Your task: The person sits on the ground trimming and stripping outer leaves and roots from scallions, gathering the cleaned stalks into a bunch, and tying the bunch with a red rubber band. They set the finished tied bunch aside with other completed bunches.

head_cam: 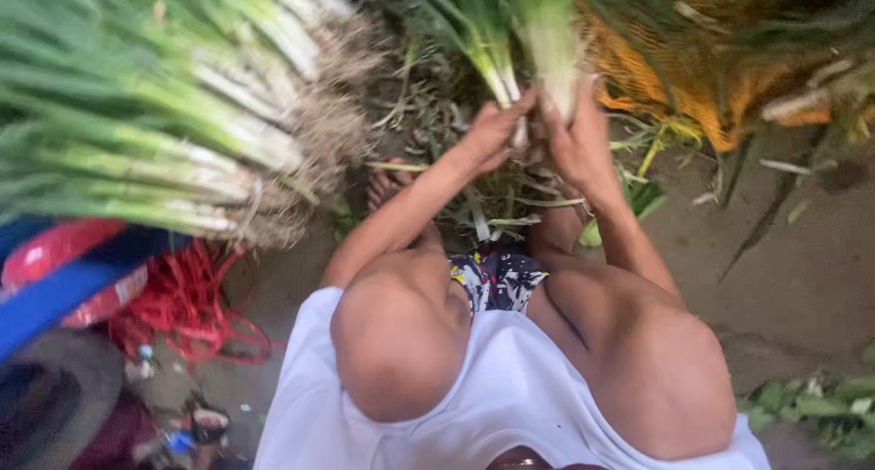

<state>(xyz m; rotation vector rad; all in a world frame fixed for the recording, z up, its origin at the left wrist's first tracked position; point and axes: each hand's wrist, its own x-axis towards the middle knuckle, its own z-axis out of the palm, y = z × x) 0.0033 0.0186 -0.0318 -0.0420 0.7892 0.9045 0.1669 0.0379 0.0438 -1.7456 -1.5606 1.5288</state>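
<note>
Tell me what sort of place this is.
Probably an outdoor produce-sorting spot on bare ground. A big heap of rooted green onions lies on the dirt floor, an orange mesh sack sits nearby, and both hands grip a bunch.

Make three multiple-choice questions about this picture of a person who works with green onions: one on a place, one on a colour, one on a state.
1. Where does the big pile of green onions with white stems and hairy roots lie?
A. at the person's left
B. at the person's right
C. on the person's lap

2. What colour is the loose tangle of thin plastic string on the ground?
A. blue
B. red
C. white

3. What do the left hand and the right hand do?
A. rest on the knees
B. hang free
C. grip a small bunch of green onions

Answers: 1 A, the pile fills the upper left. 2 B, the string is plainly red. 3 C, both hands close round the white stems.
</note>
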